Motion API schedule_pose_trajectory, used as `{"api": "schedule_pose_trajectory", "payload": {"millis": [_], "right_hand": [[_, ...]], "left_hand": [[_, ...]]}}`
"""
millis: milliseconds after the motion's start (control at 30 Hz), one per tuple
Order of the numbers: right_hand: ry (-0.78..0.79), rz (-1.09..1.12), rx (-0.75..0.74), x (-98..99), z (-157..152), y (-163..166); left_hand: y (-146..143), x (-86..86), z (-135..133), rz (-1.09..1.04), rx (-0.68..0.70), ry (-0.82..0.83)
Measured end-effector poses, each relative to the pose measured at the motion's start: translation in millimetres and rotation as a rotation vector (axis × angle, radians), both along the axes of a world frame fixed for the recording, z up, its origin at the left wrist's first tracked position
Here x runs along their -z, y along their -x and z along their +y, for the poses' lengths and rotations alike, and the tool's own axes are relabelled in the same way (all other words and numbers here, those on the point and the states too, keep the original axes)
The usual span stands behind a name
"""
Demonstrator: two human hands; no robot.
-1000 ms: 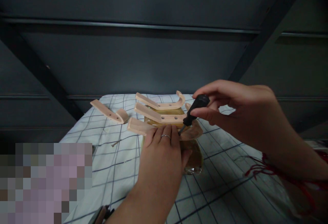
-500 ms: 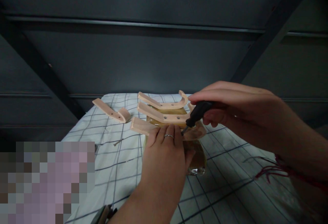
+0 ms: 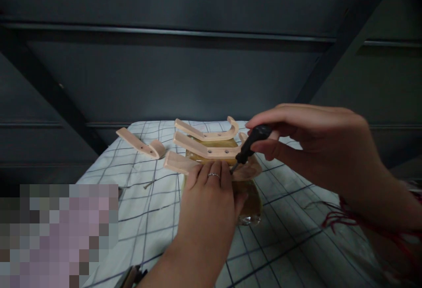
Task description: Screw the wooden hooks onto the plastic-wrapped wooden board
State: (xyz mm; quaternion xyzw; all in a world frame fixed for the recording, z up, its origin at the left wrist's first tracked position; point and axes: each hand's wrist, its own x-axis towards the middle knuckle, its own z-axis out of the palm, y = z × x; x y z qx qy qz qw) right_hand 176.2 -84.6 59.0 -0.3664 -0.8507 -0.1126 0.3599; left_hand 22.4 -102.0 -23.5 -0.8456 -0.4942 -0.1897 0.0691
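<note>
My right hand [image 3: 306, 147] pinches the black handle of a short screwdriver [image 3: 252, 142] between thumb and fingers. The tool slants down to the left, and its tip meets the nearest wooden hook [image 3: 180, 162] beside my left fingers. My left hand [image 3: 211, 187], with a ring on one finger, presses that hook down and grips it against a brown board [image 3: 250, 200] in clear wrap. Its fingers cover the middle of the hook. Behind it, a second wooden hook [image 3: 194, 145] and a third wooden hook [image 3: 204, 136] lie across the board, screw heads or holes visible in each.
A loose wooden hook [image 3: 140, 144] lies left of the board on the checked cloth [image 3: 158, 226]. Nearer sits a small screw [image 3: 147, 186]. Dark items [image 3: 132, 277] lie at the bottom edge, and a blurred patch covers the lower left. A dark panelled wall [image 3: 198, 77] rises behind.
My right hand has opened its grip slightly and rolled around the screwdriver handle. My left hand stays pressed on the hook. The whole view has shifted slightly.
</note>
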Motion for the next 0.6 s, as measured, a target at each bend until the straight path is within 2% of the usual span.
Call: {"api": "schedule_pose_trajectory", "payload": {"millis": [200, 367, 600], "right_hand": [[0.018, 0.121, 0.056, 6.8, 0.9, 5.0], [0.09, 0.144, 0.03, 9.0, 3.1, 6.7], [0.227, -0.022, -0.153, 5.1, 2.4, -7.7]], "left_hand": [[0.0, 0.7, 1.5, -0.002, 0.005, -0.005], [0.7, -2.8, 1.0, -0.003, -0.008, 0.032], [0.5, -1.9, -1.5, -0.007, -0.003, 0.062]]}}
